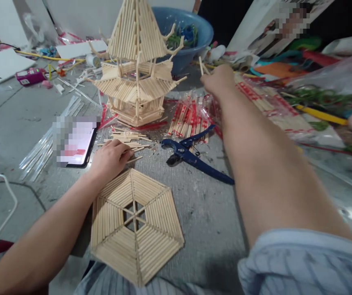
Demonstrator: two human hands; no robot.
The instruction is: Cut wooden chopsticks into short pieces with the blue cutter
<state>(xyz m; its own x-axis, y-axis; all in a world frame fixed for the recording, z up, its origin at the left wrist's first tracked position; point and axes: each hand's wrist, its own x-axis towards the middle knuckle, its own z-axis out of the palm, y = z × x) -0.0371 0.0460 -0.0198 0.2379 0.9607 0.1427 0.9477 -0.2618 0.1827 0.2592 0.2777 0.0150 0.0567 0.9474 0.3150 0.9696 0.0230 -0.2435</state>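
My left hand (pixel 110 159) rests on the grey floor, fingers closed on short wooden sticks (pixel 129 142) from a small loose pile. Just below it lies a flat hexagonal panel of glued sticks (pixel 136 227) with a hole in its middle. My right hand (pixel 219 80) reaches far forward and pinches a couple of thin sticks (pixel 201 65) above packets of wrapped chopsticks (pixel 190 116). A tiered pagoda model of sticks (pixel 136 69) stands upright between the hands, farther back. Blue cutting pliers (pixel 191 155) lie on the floor under my right forearm.
A phone (pixel 76 141) lies left of my left hand beside clear plastic wrappers (pixel 45 147). A blue basin (pixel 185 35) stands behind the pagoda. More chopstick packets (pixel 274 110), coloured clutter and plastic bags fill the right. White boards (pixel 2 63) and a white cable (pixel 4 200) lie at left.
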